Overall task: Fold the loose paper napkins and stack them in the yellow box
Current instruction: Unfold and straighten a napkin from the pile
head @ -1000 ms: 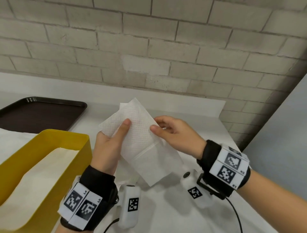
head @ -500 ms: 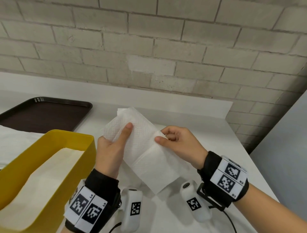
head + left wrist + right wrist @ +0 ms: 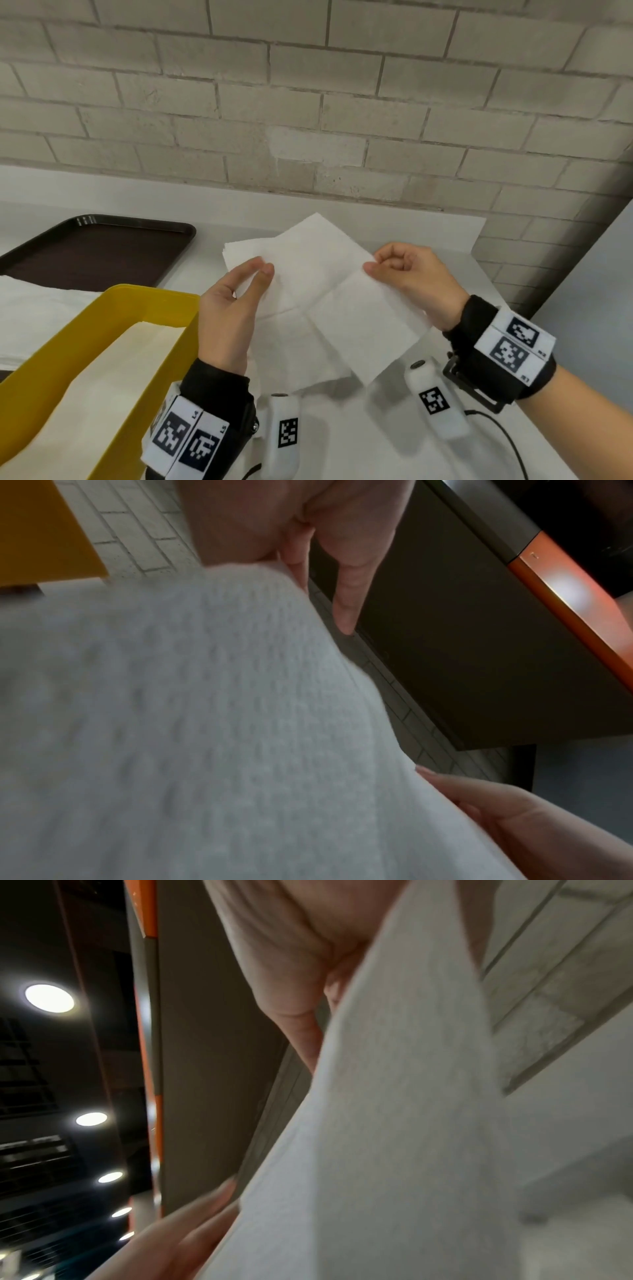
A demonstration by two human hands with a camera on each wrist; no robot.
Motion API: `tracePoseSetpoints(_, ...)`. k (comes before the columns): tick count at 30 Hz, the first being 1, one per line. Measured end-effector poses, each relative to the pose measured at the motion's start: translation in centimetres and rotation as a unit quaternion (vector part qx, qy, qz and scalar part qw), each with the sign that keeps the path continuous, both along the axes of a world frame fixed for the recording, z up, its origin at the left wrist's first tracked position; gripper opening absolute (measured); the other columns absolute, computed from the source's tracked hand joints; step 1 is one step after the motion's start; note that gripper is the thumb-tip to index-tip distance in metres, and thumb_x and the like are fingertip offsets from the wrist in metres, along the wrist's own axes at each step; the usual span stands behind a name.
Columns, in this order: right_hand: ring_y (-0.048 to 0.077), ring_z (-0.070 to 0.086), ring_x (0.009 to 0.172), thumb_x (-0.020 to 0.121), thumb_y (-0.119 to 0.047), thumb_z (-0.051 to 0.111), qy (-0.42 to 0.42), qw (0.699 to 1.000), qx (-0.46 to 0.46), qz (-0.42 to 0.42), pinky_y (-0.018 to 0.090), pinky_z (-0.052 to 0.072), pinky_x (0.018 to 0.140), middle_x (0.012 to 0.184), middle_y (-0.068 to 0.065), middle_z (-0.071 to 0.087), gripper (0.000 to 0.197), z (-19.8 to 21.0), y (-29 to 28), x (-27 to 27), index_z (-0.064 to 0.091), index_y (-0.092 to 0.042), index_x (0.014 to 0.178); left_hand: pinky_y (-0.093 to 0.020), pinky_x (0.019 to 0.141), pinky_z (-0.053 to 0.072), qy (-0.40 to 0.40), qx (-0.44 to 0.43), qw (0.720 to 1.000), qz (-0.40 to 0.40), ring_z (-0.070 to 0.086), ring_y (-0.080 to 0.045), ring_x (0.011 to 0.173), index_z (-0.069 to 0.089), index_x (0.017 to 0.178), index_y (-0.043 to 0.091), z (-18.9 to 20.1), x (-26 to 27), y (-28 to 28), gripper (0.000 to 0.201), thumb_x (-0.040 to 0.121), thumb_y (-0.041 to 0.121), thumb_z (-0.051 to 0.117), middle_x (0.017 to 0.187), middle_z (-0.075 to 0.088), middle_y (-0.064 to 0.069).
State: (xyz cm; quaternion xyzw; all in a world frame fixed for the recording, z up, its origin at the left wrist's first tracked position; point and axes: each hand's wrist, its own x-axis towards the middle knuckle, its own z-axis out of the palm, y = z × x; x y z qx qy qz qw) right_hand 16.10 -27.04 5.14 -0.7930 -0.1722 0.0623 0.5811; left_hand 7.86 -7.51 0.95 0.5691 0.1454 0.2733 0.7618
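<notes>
I am watching both hands holding one white paper napkin (image 3: 329,294) up in the air over the worktop (image 3: 342,438), just right of the yellow box (image 3: 113,329). The right hand (image 3: 414,277) is pinching the napkin's right edge between thumb and curled fingers. The left hand (image 3: 229,311) is pinching the left part, thumb in front, fingers behind the sheet.

Compared with a second ago the napkin is opening out wider — a cross of creases is now showing, and the hands are sitting further apart. The left thumb, which was lying long across the front face, is now meeting the fingertips near the top left edge.

Inside the box a pale stack of napkins (image 3: 102,394) is lying flat. Behind it a dark tray (image 3: 99,250) is resting on the worktop — more white paper (image 3: 30,308) is lying left of the box.
</notes>
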Motion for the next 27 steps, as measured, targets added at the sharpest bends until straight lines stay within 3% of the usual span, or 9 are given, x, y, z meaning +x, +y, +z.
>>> tracePoseSetpoints(3, 0.016, 0.049, 0.057, 0.085, -0.009, 0.062, -0.082, 0.993, -0.006, -0.086, 0.025, 0.041, 0.06, 0.064, 0.005, 0.054, 0.021, 1.1, -0.8, 1.5, 0.052, -0.017, 0.068, -0.025, 0.097, 0.044, -0.006, 0.042, 0.999, 0.001, 0.059, -0.008, 0.108, 0.068, 0.095, 0.026, -0.3, -0.2, 0.0, 0.02, 0.087, 0.01, 0.06, 0.11, 0.067, 0.007)
tracePoseSetpoints(7, 0.006, 0.044, 0.056, 0.088, -0.017, 0.06, -0.281, 0.942, -0.141, -0.117, 0.009, 0.037, 0.059, 0.064, -0.007, 0.051, 0.004, 2.6, 0.3, 1.1, 0.061, -0.014, 0.085, -0.029, 0.098, 0.044, -0.001, 0.064, 0.998, -0.02, 0.059, -0.014, 0.11, 0.067, 0.093, 0.03, -0.5, -0.4, -0.9, 0.036, 0.093, 0.0, 0.048, 0.112, 0.066, 0.002)
tracePoseSetpoints(10, 0.014, 0.052, 0.057, 0.089, -0.018, 0.056, -0.416, 0.881, -0.213, -0.073, 0.024, 0.05, 0.059, 0.073, -0.001, 0.065, 0.016, 1.8, 3.1, -1.2, 0.069, -0.011, 0.091, -0.031, 0.105, 0.04, 0.005, 0.072, 0.997, -0.034, 0.056, -0.012, 0.115, 0.065, 0.095, 0.033, -0.4, -0.2, -2.0, 0.04, 0.094, 0.0, 0.043, 0.114, 0.065, 0.006)
tracePoseSetpoints(13, 0.018, 0.059, 0.047, 0.08, -0.025, 0.043, -0.495, 0.829, -0.257, -0.042, 0.021, 0.043, 0.037, 0.06, -0.004, 0.063, 0.03, 0.1, 5.8, -3.6, 0.072, -0.019, 0.074, -0.041, 0.107, 0.038, -0.003, 0.026, 0.998, -0.061, 0.057, -0.018, 0.116, 0.066, 0.1, 0.029, -0.5, -0.1, -2.8, 0.032, 0.094, 0.005, 0.046, 0.116, 0.067, -0.003)
tracePoseSetpoints(15, 0.014, 0.053, 0.04, 0.076, -0.024, 0.039, -0.49, 0.824, -0.284, -0.021, 0.013, 0.024, 0.032, 0.051, -0.008, 0.055, 0.032, -0.6, 6.8, -4.7, 0.069, -0.021, 0.063, -0.041, 0.104, 0.04, -0.025, -0.021, 0.996, -0.083, 0.063, -0.019, 0.106, 0.068, 0.097, 0.018, -0.3, -0.3, -3.2, 0.019, 0.092, 0.015, 0.05, 0.102, 0.071, -0.006)
tracePoseSetpoints(18, 0.011, 0.048, 0.038, 0.077, -0.021, 0.044, -0.466, 0.826, -0.318, 0.0, 0.009, 0.003, 0.043, 0.047, -0.008, 0.048, 0.029, -1.0, 7.5, -5.5, 0.064, -0.02, 0.056, -0.041, 0.087, 0.047, -0.037, -0.034, 0.997, -0.062, 0.065, -0.025, 0.07, 0.059, 0.078, -0.012, 0.3, -0.8, -3.6, 0.042, 0.091, 0.026, 0.048, 0.061, 0.065, -0.014)
tracePoseSetpoints(21, 0.016, 0.055, 0.06, 0.091, -0.021, 0.039, -0.388, 0.845, -0.363, 0.067, 0.022, 0.027, 0.042, 0.064, -0.006, 0.048, 0.03, -0.8, 7.7, -5.6, 0.065, -0.014, 0.078, -0.025, 0.069, 0.044, -0.024, -0.038, 0.997, -0.059, 0.05, -0.003, 0.044, 0.057, 0.041, 0.016, 0.4, -1.0, -3.8, 0.057, 0.096, 0.024, 0.043, 0.038, 0.049, 0.003)
tracePoseSetpoints(23, 0.017, 0.055, 0.072, 0.092, -0.028, 0.045, -0.277, 0.887, -0.342, 0.142, 0.029, 0.042, 0.059, 0.07, -0.006, 0.051, 0.024, -0.6, 7.1, -5.7, 0.062, -0.012, 0.085, -0.029, 0.075, 0.047, -0.023, -0.054, 0.996, -0.06, 0.056, -0.004, 0.051, 0.059, 0.041, 0.023, 0.2, -0.9, -3.3, 0.059, 0.097, 0.023, 0.042, 0.043, 0.054, 0.004)
tracePoseSetpoints(27, 0.01, 0.057, 0.08, 0.087, -0.033, 0.059, -0.224, 0.923, -0.272, 0.158, 0.028, 0.047, 0.076, 0.087, -0.007, 0.065, 0.022, 0.5, 5.6, -5.2, 0.069, -0.017, 0.098, -0.046, 0.093, 0.047, -0.051, -0.066, 0.993, -0.079, 0.066, -0.029, 0.096, 0.073, 0.074, 0.015, -0.7, -0.7, -2.3, 0.037, 0.097, 0.023, 0.044, 0.091, 0.072, -0.014)
